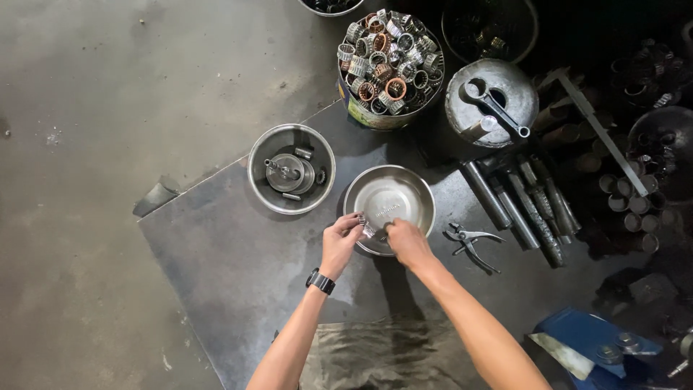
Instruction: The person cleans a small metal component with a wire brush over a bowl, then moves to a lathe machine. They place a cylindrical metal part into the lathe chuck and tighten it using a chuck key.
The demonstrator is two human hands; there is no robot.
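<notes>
Near the frame centre, the left hand [339,242] and the right hand [406,242] both pinch a small silver ring-shaped metal part [367,229] over the near rim of an empty shiny steel bowl [390,195]. It seems they work on this part. To the left, another round steel bowl [258,170] holds grey machined pieces; at upper centre, a tin bucket [375,115] is full of similar silver and copper rings.

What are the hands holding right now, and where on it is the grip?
A small metal ring-shaped part, pinched between the left hand and right hand over the empty steel bowl; the exact grip points are too small to tell.
</notes>
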